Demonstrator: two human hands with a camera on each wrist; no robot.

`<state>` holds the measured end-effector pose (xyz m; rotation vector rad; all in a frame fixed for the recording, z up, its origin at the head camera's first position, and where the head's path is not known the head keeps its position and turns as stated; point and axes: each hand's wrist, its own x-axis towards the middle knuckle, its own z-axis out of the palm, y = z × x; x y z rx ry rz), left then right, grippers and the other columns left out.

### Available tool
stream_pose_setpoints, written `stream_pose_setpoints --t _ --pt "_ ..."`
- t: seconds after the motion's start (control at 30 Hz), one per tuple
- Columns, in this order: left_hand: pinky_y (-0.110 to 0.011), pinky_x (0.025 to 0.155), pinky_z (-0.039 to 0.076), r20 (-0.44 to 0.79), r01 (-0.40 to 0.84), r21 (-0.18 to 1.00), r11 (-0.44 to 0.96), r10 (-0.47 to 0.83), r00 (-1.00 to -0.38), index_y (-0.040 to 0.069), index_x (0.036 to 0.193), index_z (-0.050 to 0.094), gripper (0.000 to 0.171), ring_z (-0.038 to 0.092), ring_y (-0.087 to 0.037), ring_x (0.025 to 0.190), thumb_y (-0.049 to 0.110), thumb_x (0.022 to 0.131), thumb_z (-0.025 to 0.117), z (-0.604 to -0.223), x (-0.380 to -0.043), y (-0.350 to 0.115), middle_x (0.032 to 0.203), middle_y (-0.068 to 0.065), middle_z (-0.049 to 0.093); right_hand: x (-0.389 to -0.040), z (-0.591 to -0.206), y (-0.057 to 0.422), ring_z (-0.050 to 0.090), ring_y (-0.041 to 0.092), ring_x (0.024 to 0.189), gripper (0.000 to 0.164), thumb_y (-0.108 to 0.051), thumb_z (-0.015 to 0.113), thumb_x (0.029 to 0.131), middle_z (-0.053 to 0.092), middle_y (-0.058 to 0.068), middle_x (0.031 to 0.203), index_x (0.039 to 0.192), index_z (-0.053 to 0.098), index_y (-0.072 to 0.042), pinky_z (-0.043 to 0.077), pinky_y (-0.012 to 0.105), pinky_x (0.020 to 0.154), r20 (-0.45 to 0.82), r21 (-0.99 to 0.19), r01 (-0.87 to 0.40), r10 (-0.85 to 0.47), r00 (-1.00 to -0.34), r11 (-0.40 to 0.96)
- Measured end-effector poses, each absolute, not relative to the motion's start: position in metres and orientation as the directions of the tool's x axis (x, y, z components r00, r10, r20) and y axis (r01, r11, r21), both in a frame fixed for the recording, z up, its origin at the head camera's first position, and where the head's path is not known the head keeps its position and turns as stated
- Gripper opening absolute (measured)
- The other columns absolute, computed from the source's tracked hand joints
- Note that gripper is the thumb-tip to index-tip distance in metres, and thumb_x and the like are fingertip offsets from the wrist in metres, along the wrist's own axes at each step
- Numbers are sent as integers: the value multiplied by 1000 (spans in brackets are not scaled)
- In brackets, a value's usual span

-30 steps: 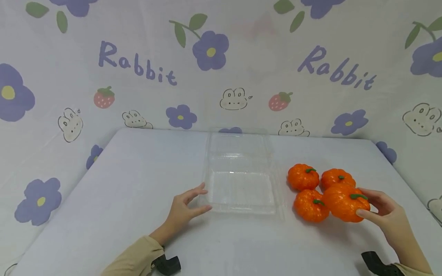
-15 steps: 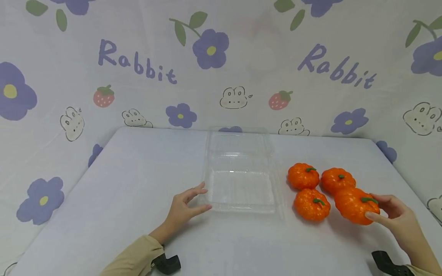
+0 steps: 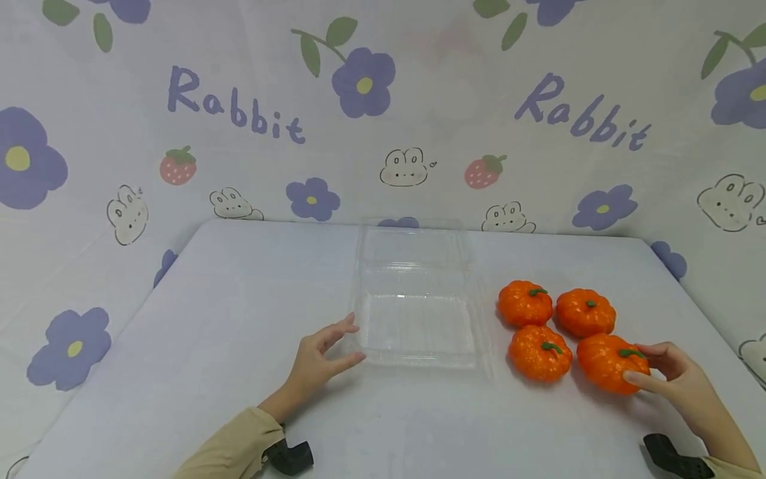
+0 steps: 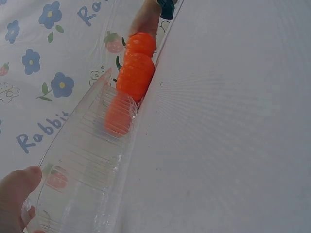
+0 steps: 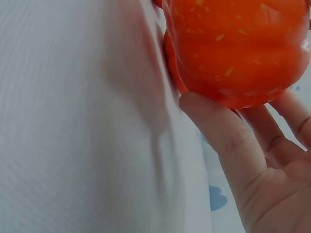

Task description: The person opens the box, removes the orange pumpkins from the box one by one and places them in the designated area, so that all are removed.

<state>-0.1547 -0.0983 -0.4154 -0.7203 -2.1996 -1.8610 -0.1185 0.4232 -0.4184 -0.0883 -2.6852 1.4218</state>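
An open clear plastic box (image 3: 419, 326) lies at mid-table with its lid folded back. My left hand (image 3: 320, 356) holds its front left corner, thumb and fingers either side of the edge in the left wrist view. To the right are several orange toy pumpkins with green stems. My right hand (image 3: 676, 376) grips the nearest right pumpkin (image 3: 610, 362) by its right side, thumb in front and fingers behind. In the right wrist view this pumpkin (image 5: 238, 48) hides most of the fingertips; whether it touches the table I cannot tell.
Close to the gripped pumpkin sit a front left pumpkin (image 3: 540, 354), a back left pumpkin (image 3: 524, 304) and a back right pumpkin (image 3: 585, 313). The white table (image 3: 239, 299) ends at a patterned cloth backdrop (image 3: 443, 86). Both wrists wear black mounts (image 3: 290, 459).
The right hand has drawn its pumpkin away from the front left one, first rightward and toward me, then slightly back left and lower. The left hand and box have stayed put.
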Motion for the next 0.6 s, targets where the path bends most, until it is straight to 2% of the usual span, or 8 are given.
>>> stream_pose_setpoints --t 0.23,0.4,0.43,0.5,0.57,0.6 --pt "-38 94 35 410 444 892 89 259 -875 -15 102 56 35 42 -34 116 -11 70 69 -413 -155 -99 122 -28 46 -118 -421 423 41 -9 82 28 -16 67 81 48 -20 96 101 50 -7 41 9 61 14 -795 54 107 -994 604" --pt "-41 94 35 411 442 894 72 260 -874 -16 103 54 35 41 -36 116 -12 71 68 -412 -154 -99 122 -29 45 -118 -420 421 37 -10 85 30 -16 65 83 44 -25 98 104 47 -3 39 9 63 -2 -803 57 92 -996 594" --pt "-41 94 35 414 444 894 66 260 -872 -17 103 54 35 40 -37 116 -12 71 68 -412 -154 -99 122 -29 45 -118 -419 421 36 -10 86 33 -17 65 84 43 -26 98 106 46 -1 41 12 68 -9 -800 62 92 -996 596" --pt "-42 94 35 416 444 894 58 259 -871 -17 104 54 35 40 -37 117 -13 71 67 -413 -154 -99 123 -28 45 -119 -420 420 34 -10 87 39 -19 64 84 41 -27 98 109 43 3 40 15 68 -20 -787 75 96 -995 612" --pt "-42 94 35 415 441 896 52 259 -872 -16 104 54 35 40 -37 117 -13 72 67 -413 -154 -99 123 -28 45 -119 -421 419 34 -9 87 45 -20 64 84 41 -27 96 111 41 7 43 30 81 -28 -792 86 105 -994 605" --pt "-43 94 35 413 439 897 49 260 -873 -16 105 54 36 40 -37 117 -13 72 67 -413 -154 -99 123 -28 45 -119 -421 419 35 -10 86 46 -20 64 84 40 -28 95 111 39 8 43 30 81 -27 -789 89 110 -994 608"
